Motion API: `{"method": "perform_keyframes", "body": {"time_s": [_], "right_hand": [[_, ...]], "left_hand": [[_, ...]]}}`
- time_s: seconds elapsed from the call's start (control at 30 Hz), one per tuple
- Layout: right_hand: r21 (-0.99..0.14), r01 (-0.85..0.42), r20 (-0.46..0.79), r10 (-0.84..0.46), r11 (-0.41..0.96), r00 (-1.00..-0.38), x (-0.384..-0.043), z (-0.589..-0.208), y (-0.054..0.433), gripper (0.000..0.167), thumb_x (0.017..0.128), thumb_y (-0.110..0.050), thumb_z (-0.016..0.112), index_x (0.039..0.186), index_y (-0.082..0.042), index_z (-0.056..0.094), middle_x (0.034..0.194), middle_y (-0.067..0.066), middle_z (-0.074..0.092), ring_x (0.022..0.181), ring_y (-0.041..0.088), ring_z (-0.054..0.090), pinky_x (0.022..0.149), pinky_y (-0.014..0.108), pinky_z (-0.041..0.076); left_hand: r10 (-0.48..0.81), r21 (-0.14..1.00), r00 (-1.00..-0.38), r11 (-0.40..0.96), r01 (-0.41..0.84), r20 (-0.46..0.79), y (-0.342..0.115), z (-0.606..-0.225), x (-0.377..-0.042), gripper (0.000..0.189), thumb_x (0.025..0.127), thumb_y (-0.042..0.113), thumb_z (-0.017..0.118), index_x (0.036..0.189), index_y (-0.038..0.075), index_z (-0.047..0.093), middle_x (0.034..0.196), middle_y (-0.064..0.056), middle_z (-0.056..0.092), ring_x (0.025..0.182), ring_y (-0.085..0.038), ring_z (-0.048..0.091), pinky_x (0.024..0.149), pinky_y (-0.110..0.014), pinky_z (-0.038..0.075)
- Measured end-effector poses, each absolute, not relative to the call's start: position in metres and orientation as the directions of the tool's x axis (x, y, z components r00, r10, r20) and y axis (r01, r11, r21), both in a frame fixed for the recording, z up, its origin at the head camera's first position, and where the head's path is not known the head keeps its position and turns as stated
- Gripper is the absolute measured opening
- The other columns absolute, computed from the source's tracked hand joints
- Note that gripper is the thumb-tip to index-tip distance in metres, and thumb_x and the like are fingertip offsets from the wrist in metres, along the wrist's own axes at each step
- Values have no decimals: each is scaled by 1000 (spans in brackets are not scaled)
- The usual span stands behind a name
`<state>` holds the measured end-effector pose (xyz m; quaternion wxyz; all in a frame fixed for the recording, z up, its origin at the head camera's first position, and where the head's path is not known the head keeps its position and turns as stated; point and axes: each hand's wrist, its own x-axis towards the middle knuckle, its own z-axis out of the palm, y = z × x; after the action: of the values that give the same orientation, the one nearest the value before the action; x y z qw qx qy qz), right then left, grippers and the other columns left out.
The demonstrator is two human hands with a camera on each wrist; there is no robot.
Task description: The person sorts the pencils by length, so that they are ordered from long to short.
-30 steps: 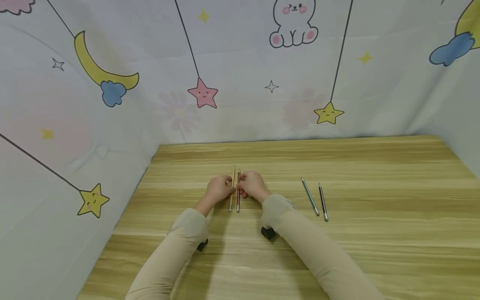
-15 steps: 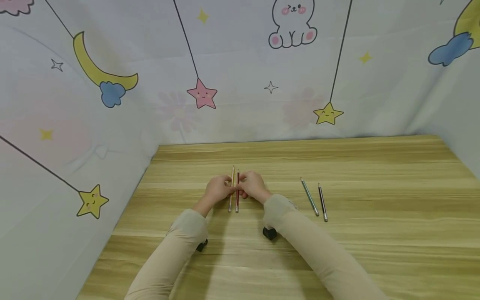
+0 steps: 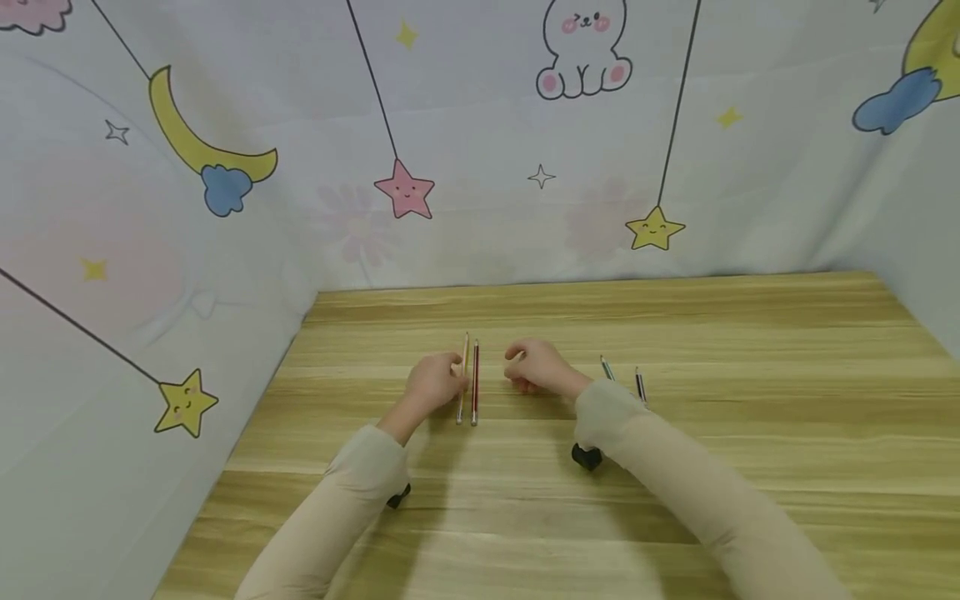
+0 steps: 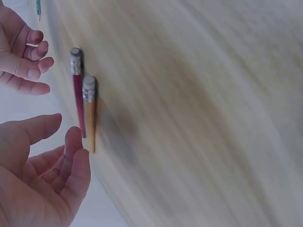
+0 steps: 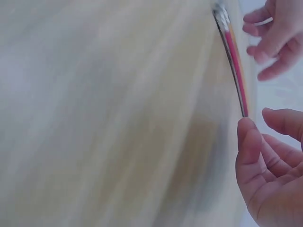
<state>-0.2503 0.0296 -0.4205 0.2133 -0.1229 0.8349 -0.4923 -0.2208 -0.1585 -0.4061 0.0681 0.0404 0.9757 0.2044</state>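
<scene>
Side by side on the wooden table lie a yellow pencil (image 3: 461,406) and a dark red pencil (image 3: 476,383), tips toward the back, with a narrow gap between them. My left hand (image 3: 435,383) is just left of the yellow pencil, its fingertips close to the shaft. The left wrist view shows a gap between that hand's thumb and fingers (image 4: 81,172). Apart from the red pencil on its right side is my right hand (image 3: 542,367), loosely curled. Nothing sits between its thumb and fingers in the right wrist view, where the red pencil (image 5: 235,66) lies beyond it.
A green pencil (image 3: 607,367) and a black pencil (image 3: 640,385) lie further right, partly covered by the right sleeve (image 3: 660,450). Behind the table (image 3: 750,350) hangs a printed cloth (image 3: 480,242), which also runs along the left side.
My right hand has let go of the red pencil and moved right, away from it. The left hand has drawn back slightly left. Both pencils stay in place.
</scene>
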Motion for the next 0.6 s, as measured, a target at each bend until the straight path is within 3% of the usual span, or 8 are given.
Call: {"method": "perform_keyframes", "body": {"time_s": [0.17, 0.33, 0.6], "right_hand": [[-885, 9, -235, -431, 465, -871, -248, -415, 58, 34, 83, -8, 57, 115, 4, 50, 82, 16, 61, 54, 16, 55, 51, 29, 49], [-886, 13, -245, -446, 463, -861, -241, -414, 80, 35, 85, -11, 56, 116, 3, 50, 82, 14, 59, 59, 17, 55, 54, 29, 48], [-894, -27, -206, -462, 448, -863, -229, -409, 112, 38, 85, -12, 55, 119, 3, 50, 92, 14, 59, 75, 23, 59, 67, 35, 50]], "left_hand": [[142, 409, -986, 908, 94, -89, -150, -399, -214, 34, 81, 22, 61, 112, 6, 59, 85, -4, 67, 66, -12, 57, 53, -23, 41], [193, 448, -980, 881, 150, -52, -139, -396, -208, 31, 82, 19, 60, 109, 5, 60, 78, -3, 63, 57, -10, 48, 49, -20, 35], [199, 531, -979, 834, 148, -39, -112, -397, -204, 33, 83, 21, 59, 111, 5, 59, 85, -5, 65, 68, -14, 57, 59, -25, 44]]}}
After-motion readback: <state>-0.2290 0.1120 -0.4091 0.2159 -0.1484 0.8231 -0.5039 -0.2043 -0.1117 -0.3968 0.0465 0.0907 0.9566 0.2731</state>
